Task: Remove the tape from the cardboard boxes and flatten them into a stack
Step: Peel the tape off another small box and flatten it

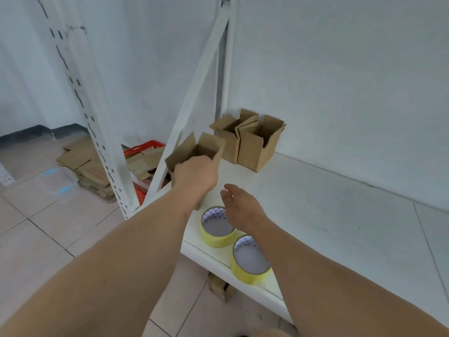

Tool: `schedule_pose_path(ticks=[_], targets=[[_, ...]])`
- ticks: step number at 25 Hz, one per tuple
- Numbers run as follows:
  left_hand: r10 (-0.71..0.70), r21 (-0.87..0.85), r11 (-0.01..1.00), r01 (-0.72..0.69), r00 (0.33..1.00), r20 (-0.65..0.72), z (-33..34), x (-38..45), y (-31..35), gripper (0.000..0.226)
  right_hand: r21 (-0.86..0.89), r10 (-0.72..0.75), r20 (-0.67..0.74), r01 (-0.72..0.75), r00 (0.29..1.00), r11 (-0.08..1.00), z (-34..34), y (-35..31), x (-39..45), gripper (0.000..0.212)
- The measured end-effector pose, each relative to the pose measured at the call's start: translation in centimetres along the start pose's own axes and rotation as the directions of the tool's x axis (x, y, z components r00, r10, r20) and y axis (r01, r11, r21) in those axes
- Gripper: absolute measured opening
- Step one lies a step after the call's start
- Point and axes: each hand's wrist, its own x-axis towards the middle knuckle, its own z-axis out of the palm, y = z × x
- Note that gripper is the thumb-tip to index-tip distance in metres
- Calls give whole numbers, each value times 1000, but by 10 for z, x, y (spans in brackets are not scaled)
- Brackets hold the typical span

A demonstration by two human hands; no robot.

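While the left hand curls round the near side of an open box at the shelf's left edge, the right hand hangs just beside it with fingers loosely spread, holding nothing. The box stands upright with its flaps raised. Two more boxes, also open with flaps up, stand touching each other at the shelf's back left corner, against the wall. The shelf is a white board in a white metal rack whose slotted post and slanted brace rise at the left. Two yellow tape rolls lie flat near the front edge, just beside each other, the right wrist above the farther one; a small blue pattern is printed inside their cores, too small to read. Beyond the post, on a pale tiled floor, flattened cardboard lies heaped beside a red basket and a clear tub. The walls are plain white with a dark skirting.
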Motion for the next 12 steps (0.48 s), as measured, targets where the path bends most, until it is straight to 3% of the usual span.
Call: schedule_pose_path(ticks=[4, 7, 12], targets=[[87, -107, 990, -93, 995, -58, -3, -13, 34, 25, 199, 128, -32, -119, 991, 973, -19, 31, -11, 46], [130, -291, 946, -146, 989, -74, -7, -31, 74, 31, 253, 187, -152, -145, 971, 956, -51, 63, -40, 47], [134, -648, 755, -103, 991, -2, 10, -78, 155, 28, 395, 289, -332, -146, 898, 907, -107, 127, -112, 44]])
